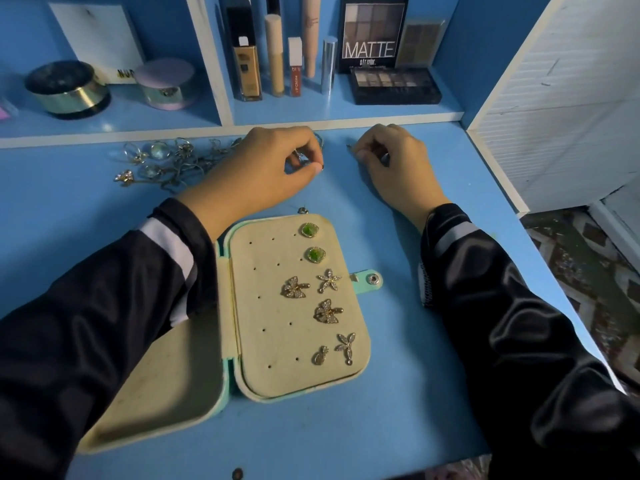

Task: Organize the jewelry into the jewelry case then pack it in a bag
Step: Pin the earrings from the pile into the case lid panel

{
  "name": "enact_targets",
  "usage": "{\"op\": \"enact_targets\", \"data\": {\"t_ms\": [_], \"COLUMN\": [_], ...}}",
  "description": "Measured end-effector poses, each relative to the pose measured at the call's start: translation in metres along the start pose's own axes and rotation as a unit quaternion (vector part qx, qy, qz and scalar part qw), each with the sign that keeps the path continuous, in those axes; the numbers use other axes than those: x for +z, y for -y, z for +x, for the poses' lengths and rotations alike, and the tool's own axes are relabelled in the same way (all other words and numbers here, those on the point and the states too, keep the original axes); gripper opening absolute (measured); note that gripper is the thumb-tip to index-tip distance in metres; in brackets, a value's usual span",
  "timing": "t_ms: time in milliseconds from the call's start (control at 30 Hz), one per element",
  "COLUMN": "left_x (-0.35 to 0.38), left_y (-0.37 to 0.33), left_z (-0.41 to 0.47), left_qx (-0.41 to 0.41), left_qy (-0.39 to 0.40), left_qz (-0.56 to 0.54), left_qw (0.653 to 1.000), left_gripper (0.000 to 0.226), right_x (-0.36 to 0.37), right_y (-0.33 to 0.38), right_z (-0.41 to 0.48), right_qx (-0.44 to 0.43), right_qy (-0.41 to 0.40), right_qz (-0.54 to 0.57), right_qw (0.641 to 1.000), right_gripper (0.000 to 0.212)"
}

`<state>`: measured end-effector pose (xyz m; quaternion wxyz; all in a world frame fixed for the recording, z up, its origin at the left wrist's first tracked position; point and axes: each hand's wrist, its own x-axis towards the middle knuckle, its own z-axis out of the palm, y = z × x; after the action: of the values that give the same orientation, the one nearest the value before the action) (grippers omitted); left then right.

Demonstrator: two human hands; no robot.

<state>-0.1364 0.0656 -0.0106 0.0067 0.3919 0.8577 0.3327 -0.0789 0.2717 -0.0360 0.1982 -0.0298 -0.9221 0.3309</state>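
Observation:
An open teal jewelry case [228, 344] lies on the blue desk. Its cream earring panel [277, 341] carries several studs: two green stones [309, 230], butterflies and flowers. A loose pile of rings and chains [166, 161] sits at the back left. My left hand [263, 168] hovers behind the case and pinches a small earring [300, 156] between thumb and fingertips. My right hand [394, 161] rests on the desk to the right, fingers curled around a small metal piece [349, 145] that pokes out on its left. A small earring [303, 210] lies at the case's top edge.
A shelf behind the desk holds makeup bottles [247, 69], eyeshadow palettes [393, 86] and two round jars [67, 88]. A white slatted panel [561, 98] stands on the right. The desk edge drops off at the lower right. A small dark item [237, 473] lies near the front edge.

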Motion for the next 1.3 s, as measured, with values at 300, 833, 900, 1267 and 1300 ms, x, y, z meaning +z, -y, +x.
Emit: {"op": "enact_targets", "data": {"t_ms": [300, 833, 900, 1267, 1300], "left_x": [-0.011, -0.03, -0.031, -0.029, -0.029], "left_y": [-0.016, -0.025, -0.023, -0.032, -0.032], "left_z": [-0.023, -0.084, -0.09, -0.106, -0.106], "left_qx": [-0.031, -0.054, -0.061, -0.051, -0.051], "left_qy": [-0.028, -0.039, -0.038, -0.022, -0.02], "left_qz": [-0.076, -0.112, -0.115, -0.176, -0.182], "left_qw": [0.996, 0.991, 0.991, 0.983, 0.982], "left_gripper": [0.005, 0.013, 0.006, 0.006, 0.006], "right_x": [-0.008, -0.004, -0.004, -0.009, -0.01], "right_y": [0.031, 0.064, 0.067, 0.071, 0.071], "right_z": [-0.035, -0.086, -0.087, -0.093, -0.093], "right_qx": [0.04, 0.031, 0.025, 0.0, -0.001], "right_qy": [-0.017, 0.048, 0.056, 0.054, 0.054], "right_qz": [0.107, 0.149, 0.136, 0.132, 0.135], "right_qw": [0.993, 0.987, 0.989, 0.99, 0.989], "right_gripper": [0.01, 0.008, 0.008, 0.009, 0.011]}}
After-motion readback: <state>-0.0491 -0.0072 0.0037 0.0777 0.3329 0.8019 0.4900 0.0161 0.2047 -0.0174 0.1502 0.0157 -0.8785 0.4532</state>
